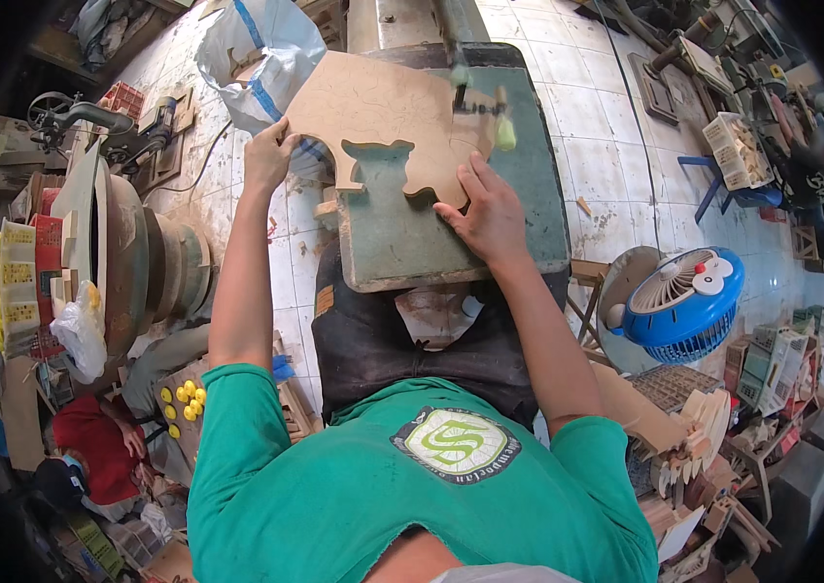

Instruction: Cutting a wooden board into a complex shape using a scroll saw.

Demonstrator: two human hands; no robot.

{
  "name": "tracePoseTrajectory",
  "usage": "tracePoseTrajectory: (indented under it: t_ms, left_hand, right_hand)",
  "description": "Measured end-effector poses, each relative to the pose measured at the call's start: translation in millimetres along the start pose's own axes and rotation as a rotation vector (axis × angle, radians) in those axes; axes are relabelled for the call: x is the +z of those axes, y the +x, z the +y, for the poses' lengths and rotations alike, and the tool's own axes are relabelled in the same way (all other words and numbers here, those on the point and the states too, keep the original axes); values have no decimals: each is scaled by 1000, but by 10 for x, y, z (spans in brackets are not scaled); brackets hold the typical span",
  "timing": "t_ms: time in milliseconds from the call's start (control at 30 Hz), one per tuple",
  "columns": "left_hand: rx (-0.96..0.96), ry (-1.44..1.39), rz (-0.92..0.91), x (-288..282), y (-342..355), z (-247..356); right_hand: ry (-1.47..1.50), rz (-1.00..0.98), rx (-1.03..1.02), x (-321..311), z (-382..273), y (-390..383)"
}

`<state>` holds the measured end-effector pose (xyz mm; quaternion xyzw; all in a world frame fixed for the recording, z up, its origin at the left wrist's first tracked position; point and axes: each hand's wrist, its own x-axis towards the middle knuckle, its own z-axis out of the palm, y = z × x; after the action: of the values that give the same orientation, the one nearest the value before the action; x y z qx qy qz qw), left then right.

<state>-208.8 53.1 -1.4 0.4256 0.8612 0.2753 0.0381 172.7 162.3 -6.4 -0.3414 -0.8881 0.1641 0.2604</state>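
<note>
A thin brown wooden board (373, 102) lies on the green table of a scroll saw (451, 248), its far left part reaching past the table's edge. Pencil outlines mark its face, and a wavy-edged opening has been cut into its near side. My left hand (268, 157) grips the board's left edge between thumb and fingers. On the right, my right hand (486, 211) rests with fingers stretched onto the board and the thumb spread apart beside the cut edge. Just beyond it, the saw's upper arm (453, 49) comes down over the board; the blade itself is hard to make out.
Behind the board's left end stands a white sack with blue stripes (261, 63). A blue fan (684, 303) is at my right, near stacked wood pieces (699, 437). To the left are a large round machine (130, 243), yellow round pieces (188, 398) and a person in red (96, 437).
</note>
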Motion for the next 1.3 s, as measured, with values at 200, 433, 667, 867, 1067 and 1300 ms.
tracePoseTrajectory:
  t_ms: [200,433,667,867,1067,1300]
  left_hand:
    - [-5,-9,28,-3,-63,-10]
    - [-19,-23,40,-16,-150,-18]
    - [-33,-28,70,-44,-339,-37]
    - [-33,-80,124,-37,-516,-52]
    - [-32,-116,171,5,-591,-105]
    - [-67,-143,187,-15,-733,-65]
  right_hand:
    - [18,-31,8,-36,30,28]
    - [42,-57,7,-75,69,61]
    - [31,-105,-16,-110,172,123]
    - [87,-141,-45,-154,242,168]
    - [127,-168,-32,-185,268,207]
    - [140,-189,-74,-165,366,240]
